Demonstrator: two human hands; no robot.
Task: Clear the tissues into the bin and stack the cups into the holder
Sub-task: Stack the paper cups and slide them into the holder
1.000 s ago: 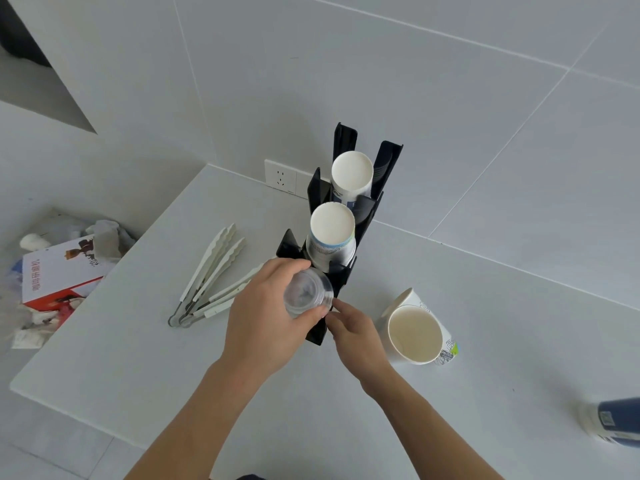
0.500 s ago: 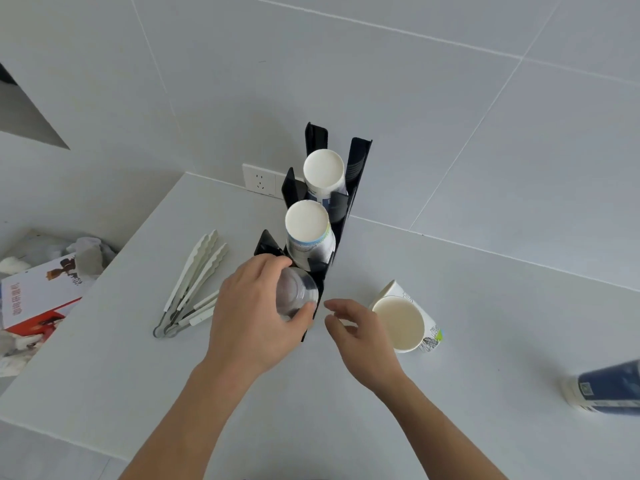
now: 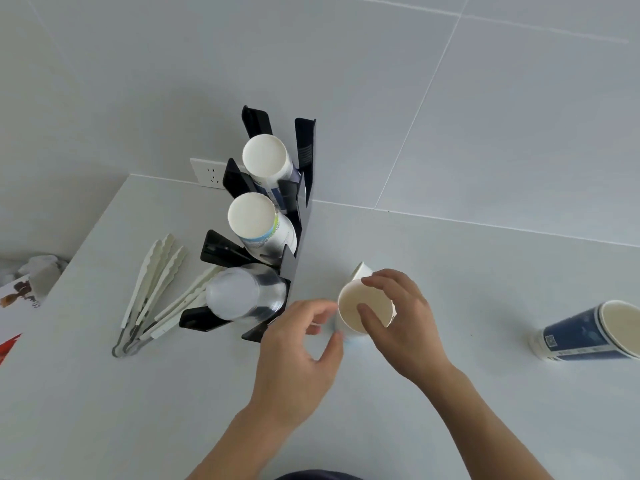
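Note:
A black cup holder [image 3: 300, 216] stands on the white table [image 3: 450, 271]. Its top and middle slots each carry a stack of white paper cups [image 3: 265, 161] [image 3: 254, 220]; the bottom slot holds clear plastic cups [image 3: 239, 294]. My right hand [image 3: 398, 317] grips a white paper cup [image 3: 356, 299] by its rim, just right of the holder's base. My left hand [image 3: 298, 348] hovers beside that cup with loosely curled fingers, holding nothing. Dark blue paper cups [image 3: 585, 330] lie on their side at the far right.
White plastic tongs [image 3: 152, 289] lie left of the holder. Below the table's left edge is a bin with crumpled tissues [image 3: 41, 268] and a red and white box [image 3: 14, 306]. A wall socket [image 3: 207, 173] sits behind the holder.
My left hand has let go of the clear cup, which now rests in the bottom slot, and moved right. My right hand has moved onto the white paper cup and taken hold of it.

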